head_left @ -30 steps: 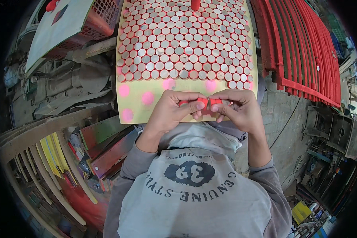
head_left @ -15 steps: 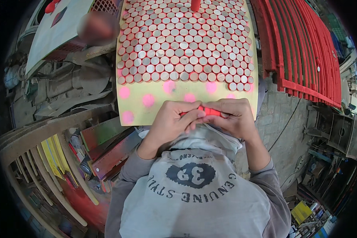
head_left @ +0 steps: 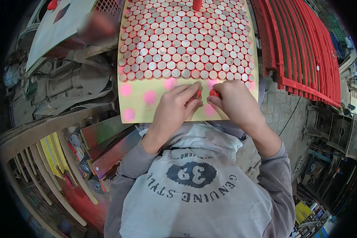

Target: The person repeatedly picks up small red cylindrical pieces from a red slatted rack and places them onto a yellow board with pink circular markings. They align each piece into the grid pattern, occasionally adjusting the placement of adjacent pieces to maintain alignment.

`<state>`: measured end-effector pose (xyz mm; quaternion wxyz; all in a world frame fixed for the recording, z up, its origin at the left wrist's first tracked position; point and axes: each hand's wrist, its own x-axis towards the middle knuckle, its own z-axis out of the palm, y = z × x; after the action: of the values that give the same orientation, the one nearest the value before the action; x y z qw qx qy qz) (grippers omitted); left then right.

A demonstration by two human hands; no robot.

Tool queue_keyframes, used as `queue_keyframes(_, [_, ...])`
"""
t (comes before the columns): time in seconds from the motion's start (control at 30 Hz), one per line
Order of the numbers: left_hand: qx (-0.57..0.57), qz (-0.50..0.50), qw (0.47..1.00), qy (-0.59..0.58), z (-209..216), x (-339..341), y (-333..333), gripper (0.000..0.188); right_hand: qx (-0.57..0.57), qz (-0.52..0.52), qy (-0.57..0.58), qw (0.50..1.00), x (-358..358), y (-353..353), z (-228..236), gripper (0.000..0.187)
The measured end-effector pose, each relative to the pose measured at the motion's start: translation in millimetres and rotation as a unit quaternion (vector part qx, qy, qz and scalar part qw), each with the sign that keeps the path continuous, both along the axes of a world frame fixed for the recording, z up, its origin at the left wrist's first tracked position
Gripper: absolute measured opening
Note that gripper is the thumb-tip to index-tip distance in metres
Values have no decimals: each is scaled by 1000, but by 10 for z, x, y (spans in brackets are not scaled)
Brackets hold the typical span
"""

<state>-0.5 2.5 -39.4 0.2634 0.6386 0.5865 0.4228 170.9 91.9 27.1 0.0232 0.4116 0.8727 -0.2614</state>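
My left hand [head_left: 171, 106] is closed on a small red piece [head_left: 198, 94], only part of which shows between thumb and fingers. Just to the right, my right hand [head_left: 240, 104] grips another small red cylinder [head_left: 214, 93]. A narrow gap separates the two hands, both over the near strip of a pale yellow board [head_left: 160, 115] with pink spots. Beyond them, many round pieces [head_left: 174, 51] with pale flat tops and red sides stand packed in rows. My right hand hides some at the near right corner. One taller red cylinder [head_left: 197, 5] stands among the far rows.
On the right lies a stack of red slatted frames [head_left: 305, 51]. At the left are a white-topped table [head_left: 47, 35], a plastic basket [head_left: 69, 47] and a curved wooden rack [head_left: 47, 131]. A blurred round shape [head_left: 98, 27] sits by the board's far left edge.
Both hands have moved forward over the board and drawn apart. The red cylinder they held together earlier now shows as separate red pieces, one in each hand.
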Motion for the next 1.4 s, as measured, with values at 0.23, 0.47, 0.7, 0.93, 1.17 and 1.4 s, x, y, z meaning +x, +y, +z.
queue_keyframes(0.23, [-5,83,996,-22,73,-6,-74,40,-19,-91,14,996,68,2,122,23])
queue_keyframes(0.47, [23,35,995,87,-74,109,-248,38,-32,-67,68,995,329,-144,-25,26])
queue_keyframes(0.7, [50,31,993,107,-178,324,-276,36,-13,-85,147,985,425,-480,-216,22])
queue_keyframes(0.93, [24,46,993,102,-81,238,-330,31,-30,-110,206,972,367,-496,-205,29])
queue_keyframes(1.17, [4,41,998,37,-61,209,-372,39,-45,-149,159,975,401,-424,-197,32])
queue_keyframes(1.4, [52,-17,995,81,-124,93,-341,52,-3,-128,288,949,330,-435,-351,30])
